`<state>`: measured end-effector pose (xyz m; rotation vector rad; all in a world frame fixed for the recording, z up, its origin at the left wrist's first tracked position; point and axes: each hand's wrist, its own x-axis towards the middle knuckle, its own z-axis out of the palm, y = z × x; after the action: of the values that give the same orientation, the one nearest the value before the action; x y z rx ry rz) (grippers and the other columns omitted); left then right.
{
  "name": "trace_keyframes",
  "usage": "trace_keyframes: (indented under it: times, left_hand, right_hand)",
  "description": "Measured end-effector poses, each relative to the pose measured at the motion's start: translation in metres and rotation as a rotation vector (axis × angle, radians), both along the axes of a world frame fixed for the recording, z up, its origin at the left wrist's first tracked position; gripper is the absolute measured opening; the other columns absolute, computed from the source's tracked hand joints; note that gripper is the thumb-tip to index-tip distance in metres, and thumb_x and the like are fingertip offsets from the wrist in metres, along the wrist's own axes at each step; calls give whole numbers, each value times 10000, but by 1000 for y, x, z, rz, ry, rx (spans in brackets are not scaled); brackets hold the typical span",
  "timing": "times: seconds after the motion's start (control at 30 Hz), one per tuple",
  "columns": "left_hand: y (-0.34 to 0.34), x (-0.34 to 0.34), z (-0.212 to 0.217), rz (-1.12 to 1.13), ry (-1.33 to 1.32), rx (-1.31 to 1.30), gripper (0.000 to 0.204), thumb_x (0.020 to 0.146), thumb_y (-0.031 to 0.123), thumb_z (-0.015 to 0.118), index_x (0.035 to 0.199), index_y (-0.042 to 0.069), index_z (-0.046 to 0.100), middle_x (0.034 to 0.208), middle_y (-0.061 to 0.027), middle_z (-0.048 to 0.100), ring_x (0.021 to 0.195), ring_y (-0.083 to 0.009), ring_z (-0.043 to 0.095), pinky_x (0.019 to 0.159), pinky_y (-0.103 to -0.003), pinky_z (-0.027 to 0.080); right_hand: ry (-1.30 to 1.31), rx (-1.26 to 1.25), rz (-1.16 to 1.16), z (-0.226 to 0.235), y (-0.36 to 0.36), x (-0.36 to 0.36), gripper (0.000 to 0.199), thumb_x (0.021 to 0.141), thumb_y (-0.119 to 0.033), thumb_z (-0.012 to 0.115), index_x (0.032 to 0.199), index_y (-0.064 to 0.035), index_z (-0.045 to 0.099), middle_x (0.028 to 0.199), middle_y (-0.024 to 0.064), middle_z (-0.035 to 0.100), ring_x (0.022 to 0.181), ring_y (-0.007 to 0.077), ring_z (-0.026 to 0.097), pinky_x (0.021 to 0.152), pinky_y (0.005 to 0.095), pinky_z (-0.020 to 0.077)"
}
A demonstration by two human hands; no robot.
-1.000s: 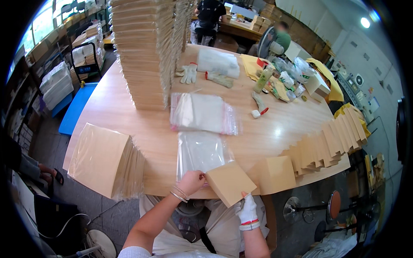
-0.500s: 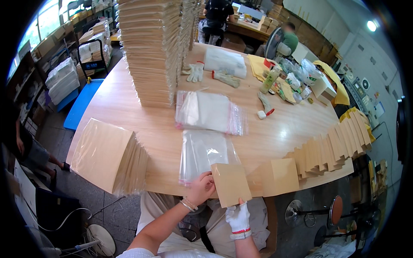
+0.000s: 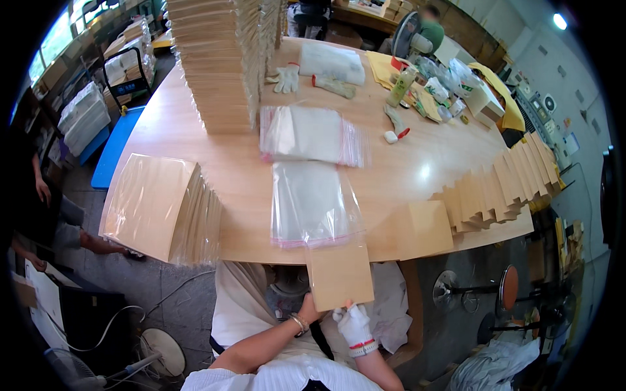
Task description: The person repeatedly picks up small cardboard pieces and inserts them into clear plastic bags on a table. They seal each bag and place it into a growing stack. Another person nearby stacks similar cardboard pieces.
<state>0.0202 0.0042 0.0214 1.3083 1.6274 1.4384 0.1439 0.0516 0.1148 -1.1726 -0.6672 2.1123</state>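
A flat, rectangular kraft-brown piece (image 3: 340, 277) is between my hands at the table's front edge, its far end by the plastic bags; whether it is inside one I cannot tell. My right hand (image 3: 354, 324), in a white glove, pinches its near edge, thumb on top. My bare left hand (image 3: 312, 306) is closed at its near left corner, fingers partly hidden beneath it. Beyond lie flat clear bags (image 3: 310, 202) with pink-edged openings toward me. A second pile of clear bags (image 3: 306, 133) lies farther back.
Left stands a stack of bagged brown pieces (image 3: 150, 202); a tall stack (image 3: 212, 65) rises behind. Right, a brown block (image 3: 425, 228) adjoins a leaning row of brown pieces (image 3: 495, 186). Gloves (image 3: 285, 78), a bottle (image 3: 401, 86) and a fan (image 3: 407, 36) are farther back. Other people are nearby.
The brown piece has moved toward me and slightly left, and now lies straighter. My left hand has shifted from its left side to its near left corner. The view has tilted downward.
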Motion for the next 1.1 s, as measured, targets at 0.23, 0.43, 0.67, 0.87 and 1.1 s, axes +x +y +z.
trace_keyframes:
  times: [0.23,0.43,0.67,0.87,1.1]
  left_hand:
    - [12,-8,-2,133,3,142,128,728,-9,575,847,-5,623,779,-158,640,720,-289,634,605,-341,497]
    - [12,-6,-13,136,-244,34,131,765,12,577,890,-11,608,809,-115,650,759,-219,639,644,-327,498]
    - [7,-2,1,133,-414,-130,117,816,5,522,903,-17,598,776,-107,656,721,-168,634,643,-281,494]
    - [1,1,0,63,-372,-110,127,865,52,537,940,-38,587,813,-105,663,730,-146,649,655,-261,508]
    - [1,-2,2,93,-692,-126,312,821,83,620,1092,-21,505,1058,-117,599,929,-158,604,770,-282,498]
  right_hand:
    - [54,133,86,-7,13,-12,161,874,-172,559,980,-61,510,851,44,582,685,157,596,594,311,520]
    - [-18,34,-14,-24,23,-23,138,866,-138,568,955,-48,513,830,54,581,677,158,593,578,287,517]
    - [26,28,-76,-5,33,-52,120,872,-94,533,974,-42,497,853,75,572,732,207,606,634,312,543]
    - [-1,35,-64,7,44,-65,176,867,-29,473,1043,-22,465,950,93,551,800,234,605,672,350,549]
    - [70,-24,-25,19,61,-75,118,873,-44,520,976,12,511,902,104,587,745,230,622,635,314,535]
